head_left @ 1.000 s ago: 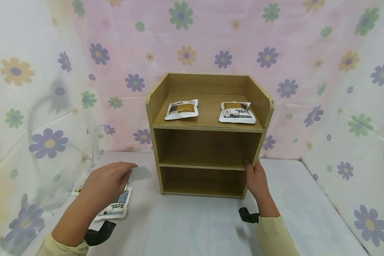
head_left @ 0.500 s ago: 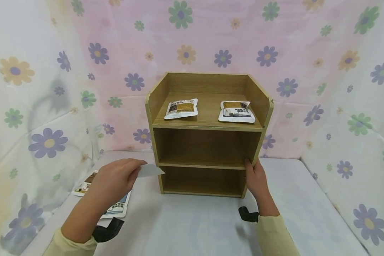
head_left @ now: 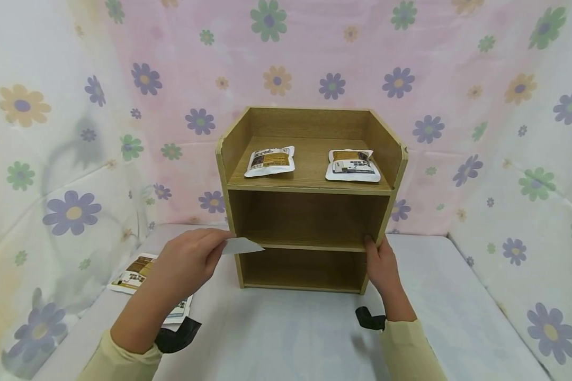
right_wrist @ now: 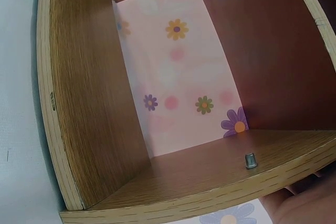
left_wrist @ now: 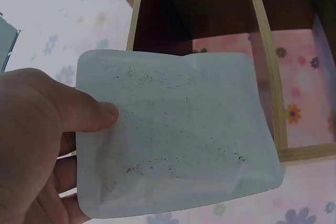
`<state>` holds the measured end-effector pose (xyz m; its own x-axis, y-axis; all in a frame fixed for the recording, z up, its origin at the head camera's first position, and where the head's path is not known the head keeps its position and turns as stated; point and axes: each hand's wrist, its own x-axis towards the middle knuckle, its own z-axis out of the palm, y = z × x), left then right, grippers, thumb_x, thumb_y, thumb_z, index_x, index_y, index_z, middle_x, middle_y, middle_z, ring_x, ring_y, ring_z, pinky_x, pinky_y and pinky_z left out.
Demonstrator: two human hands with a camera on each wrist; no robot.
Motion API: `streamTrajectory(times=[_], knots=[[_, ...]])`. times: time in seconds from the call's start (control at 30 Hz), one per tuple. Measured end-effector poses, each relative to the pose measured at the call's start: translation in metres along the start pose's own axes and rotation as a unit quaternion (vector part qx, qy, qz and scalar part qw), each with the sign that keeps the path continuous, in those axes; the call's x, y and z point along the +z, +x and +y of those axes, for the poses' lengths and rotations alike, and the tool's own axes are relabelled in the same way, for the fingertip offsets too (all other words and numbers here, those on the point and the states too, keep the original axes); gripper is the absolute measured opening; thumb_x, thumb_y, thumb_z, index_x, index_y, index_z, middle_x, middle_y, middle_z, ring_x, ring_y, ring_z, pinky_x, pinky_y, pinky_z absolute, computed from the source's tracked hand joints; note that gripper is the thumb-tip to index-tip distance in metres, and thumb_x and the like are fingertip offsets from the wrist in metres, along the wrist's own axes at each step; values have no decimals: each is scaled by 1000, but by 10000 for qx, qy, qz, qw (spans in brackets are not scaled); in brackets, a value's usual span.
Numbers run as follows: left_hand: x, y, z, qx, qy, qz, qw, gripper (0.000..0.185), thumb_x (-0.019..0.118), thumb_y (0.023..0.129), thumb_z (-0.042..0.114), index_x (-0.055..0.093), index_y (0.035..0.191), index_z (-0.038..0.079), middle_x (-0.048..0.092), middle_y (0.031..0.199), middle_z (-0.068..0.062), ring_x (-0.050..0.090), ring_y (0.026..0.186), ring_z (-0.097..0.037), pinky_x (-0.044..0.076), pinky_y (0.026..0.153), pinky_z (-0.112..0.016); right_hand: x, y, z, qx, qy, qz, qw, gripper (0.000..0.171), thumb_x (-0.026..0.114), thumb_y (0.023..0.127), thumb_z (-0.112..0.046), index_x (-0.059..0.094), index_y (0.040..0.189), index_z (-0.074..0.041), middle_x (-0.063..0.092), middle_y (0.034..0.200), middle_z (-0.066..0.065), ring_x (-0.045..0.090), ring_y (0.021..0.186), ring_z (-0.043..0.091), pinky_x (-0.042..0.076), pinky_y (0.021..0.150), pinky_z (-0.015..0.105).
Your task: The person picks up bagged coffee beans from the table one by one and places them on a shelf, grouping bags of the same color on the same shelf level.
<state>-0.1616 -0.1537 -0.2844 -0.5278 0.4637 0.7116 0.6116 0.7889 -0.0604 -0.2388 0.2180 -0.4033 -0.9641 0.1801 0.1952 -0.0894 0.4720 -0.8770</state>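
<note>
Wooden shelf unit (head_left: 310,201) stands on a white tabletop (head_left: 291,333), three levels, open at the back so the flowered cloth backdrop (head_left: 276,53) shows through. Pouch count: five in sight. Two white pouches lie flat on the top level, well apart, the left pouch (head_left: 270,161) and the right pouch (head_left: 354,166); both carry a brown label panel with dark print below it, too small to read. Two more lie on the tabletop at the person's left: one table pouch (head_left: 132,273) with a brown and white label, and a second table pouch (head_left: 178,312) mostly hidden under the left forearm, its print unreadable. The fifth, the held pouch (head_left: 240,246), is in the left hand (head_left: 188,262), pinched with the thumb (left_wrist: 84,111) on top and the other fingers beneath. The left wrist view shows its plain side, pale, no label or writing, only faint dark specks showing through. It is held level at the front left corner of the shelf unit, at the height of the board between the middle and bottom levels. The right hand (head_left: 383,267) grips the right front upright of the unit at the same height, thumb on the front edge. A small metal shelf peg (right_wrist: 251,160) shows in the right wrist view. Black wrist straps: two, one per arm.
</note>
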Motion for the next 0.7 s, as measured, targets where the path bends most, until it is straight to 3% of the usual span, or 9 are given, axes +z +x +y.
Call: streamTrajectory(times=[0.13, 0.7], knots=[[4, 6, 1, 139, -93, 123, 9998, 20, 67, 84, 0, 72, 101, 10, 75, 92, -2, 71, 84, -20, 59, 68, -36, -1, 0, -1, -18, -26, 27, 10000, 59, 26, 104, -47, 23, 153, -16, 43, 146, 21, 49, 128, 44, 42, 100, 65], [16, 25, 9, 66, -331, -141, 9993, 22, 69, 85, 2, 72, 106, 10, 75, 96, -4, 71, 86, -20, 59, 75, -36, -1, 0, -1, 74, 14, -29, 10000, 60, 26, 103, -51, 22, 154, -19, 42, 147, 20, 49, 128, 45, 43, 99, 66]])
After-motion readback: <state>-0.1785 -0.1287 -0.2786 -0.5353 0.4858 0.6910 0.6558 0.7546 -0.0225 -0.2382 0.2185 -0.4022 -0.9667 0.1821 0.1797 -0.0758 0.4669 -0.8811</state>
